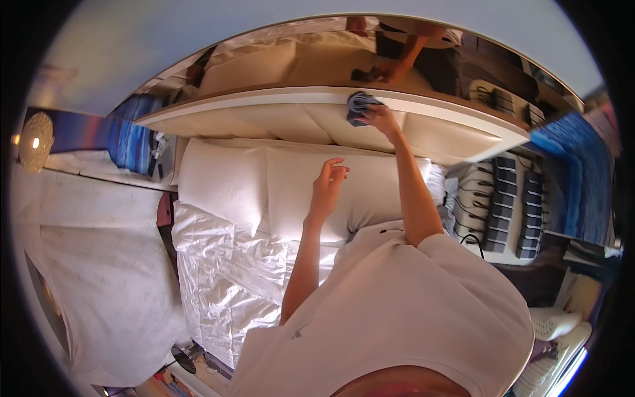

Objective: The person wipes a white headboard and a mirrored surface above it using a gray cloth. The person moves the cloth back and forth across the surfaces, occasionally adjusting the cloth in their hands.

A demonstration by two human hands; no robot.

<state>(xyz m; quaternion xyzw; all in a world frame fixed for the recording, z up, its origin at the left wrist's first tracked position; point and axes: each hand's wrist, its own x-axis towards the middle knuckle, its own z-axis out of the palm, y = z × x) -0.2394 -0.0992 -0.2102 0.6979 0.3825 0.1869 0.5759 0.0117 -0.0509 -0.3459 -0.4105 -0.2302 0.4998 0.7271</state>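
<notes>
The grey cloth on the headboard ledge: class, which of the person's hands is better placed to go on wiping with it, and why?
The right hand. It grips the grey cloth against the white headboard ledge, while the left hand hovers empty over the pillows.

I wear a loose, pale short-sleeved T-shirt, its cloth wrinkling softly across my chest and shoulders. A small dark emblem sits on the front. The sleeves end above my elbows, leaving both forearms bare. No watch, ring or band shows on my left hand or right hand.
</notes>
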